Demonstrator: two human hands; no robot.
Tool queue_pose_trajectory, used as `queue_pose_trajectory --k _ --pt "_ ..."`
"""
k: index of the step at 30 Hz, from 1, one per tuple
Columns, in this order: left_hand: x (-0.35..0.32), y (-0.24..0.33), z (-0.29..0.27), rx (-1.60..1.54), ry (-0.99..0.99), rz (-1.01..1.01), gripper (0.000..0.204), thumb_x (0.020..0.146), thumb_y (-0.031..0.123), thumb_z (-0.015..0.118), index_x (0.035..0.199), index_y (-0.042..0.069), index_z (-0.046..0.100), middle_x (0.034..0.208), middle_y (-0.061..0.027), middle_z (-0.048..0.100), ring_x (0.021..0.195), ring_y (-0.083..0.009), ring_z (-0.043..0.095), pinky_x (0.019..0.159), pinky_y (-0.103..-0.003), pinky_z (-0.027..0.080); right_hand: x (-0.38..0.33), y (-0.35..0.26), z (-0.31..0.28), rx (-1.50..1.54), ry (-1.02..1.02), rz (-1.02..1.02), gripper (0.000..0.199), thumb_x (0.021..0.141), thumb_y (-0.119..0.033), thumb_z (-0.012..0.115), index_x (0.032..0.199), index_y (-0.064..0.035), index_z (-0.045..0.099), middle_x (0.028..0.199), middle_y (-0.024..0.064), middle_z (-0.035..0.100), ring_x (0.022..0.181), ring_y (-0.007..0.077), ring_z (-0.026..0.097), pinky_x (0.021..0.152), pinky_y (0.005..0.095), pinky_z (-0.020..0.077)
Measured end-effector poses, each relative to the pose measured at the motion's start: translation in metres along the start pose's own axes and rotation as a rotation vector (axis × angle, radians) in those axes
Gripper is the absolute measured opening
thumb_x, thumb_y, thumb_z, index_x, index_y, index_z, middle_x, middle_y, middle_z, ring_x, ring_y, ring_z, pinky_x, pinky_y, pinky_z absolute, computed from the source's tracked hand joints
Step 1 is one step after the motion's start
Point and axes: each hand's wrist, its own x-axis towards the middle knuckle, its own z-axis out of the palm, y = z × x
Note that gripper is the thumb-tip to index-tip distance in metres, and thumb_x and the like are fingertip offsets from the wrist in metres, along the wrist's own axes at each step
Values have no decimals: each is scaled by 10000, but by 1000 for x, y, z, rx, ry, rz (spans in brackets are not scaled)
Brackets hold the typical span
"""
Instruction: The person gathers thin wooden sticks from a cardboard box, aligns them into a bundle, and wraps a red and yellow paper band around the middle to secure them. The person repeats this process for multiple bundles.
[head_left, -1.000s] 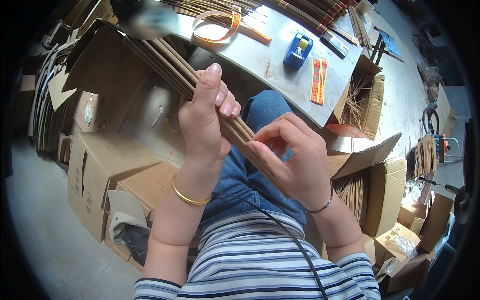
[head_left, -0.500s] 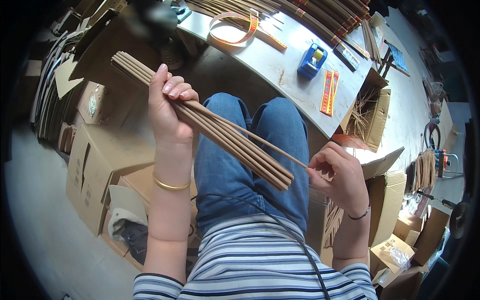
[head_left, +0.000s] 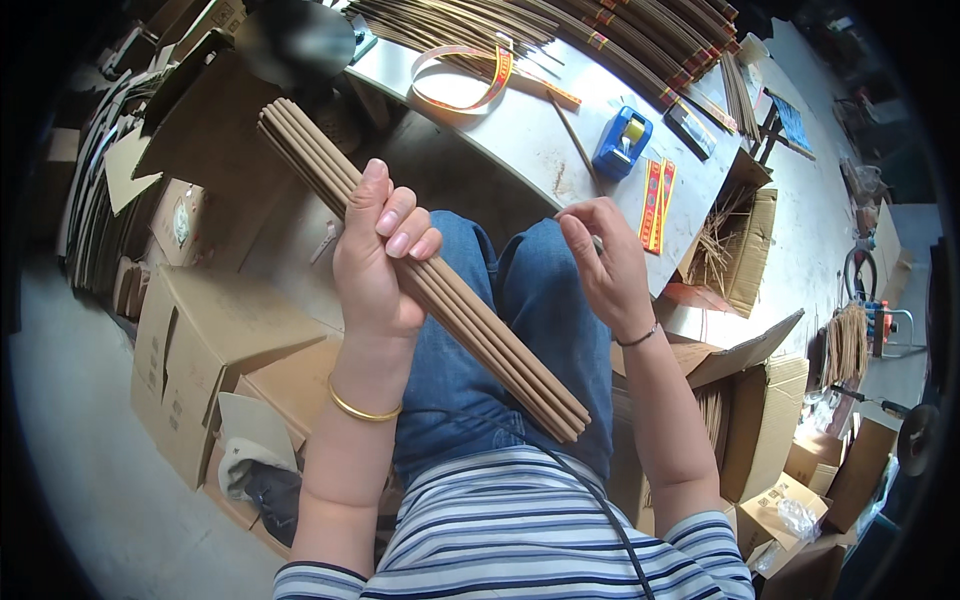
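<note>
A bundle of brown incense sticks slants over my lap, and my left hand is closed around its upper half. The sticks lie side by side, with their near ends at the striped shirt. By the table's edge my right hand has its fingers curled in, at the near end of a single incense stick. That stick reaches over the white table; its lower end is hidden by the fingers. Beside this hand are red-and-yellow paper strips and a blue tape dispenser.
Banded incense bundles are stacked at the table's far side, near a looped paper strip. Cardboard boxes stand on both sides: a closed one at left, an open one at right. A cable runs across my shirt.
My right hand has drawn a stick away from the bundle and moved up and left to the table's edge. The left hand with the bundle has shifted slightly right and down.
</note>
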Motion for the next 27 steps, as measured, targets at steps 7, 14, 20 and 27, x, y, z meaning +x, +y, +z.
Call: queue_pose_trajectory --k 7,14,20,27 --pt "-12 -28 37 369 69 4 303 917 349 671 784 124 518 651 35 451 553 -61 461 542 -218 420 -26 -82 12 650 -691 499 304 879 -222 712 948 -16 499 660 26 561 514 92 551 473 215 441" --pt "-12 -31 20 -308 -498 -322 298 996 408 512 939 116 521 605 66 403 510 -49 444 518 -205 418 -46 -74 6 1607 -966 830 222 916 -155 635 828 -30 474 559 13 458 431 93 472 406 222 389" --pt "-15 -32 32 222 1 -104 316 939 331 644 728 154 491 600 63 399 517 -39 416 499 -211 379 -48 -86 2 707 -629 607 221 903 -179 665 907 -19 512 609 24 533 480 102 537 462 226 454" --pt "-6 -39 11 36 20 -192 288 967 317 597 774 167 444 583 85 370 476 -8 376 459 -180 337 -42 -59 1 1070 -859 682 244 932 -222 646 935 -21 508 692 37 580 570 96 577 527 227 480"
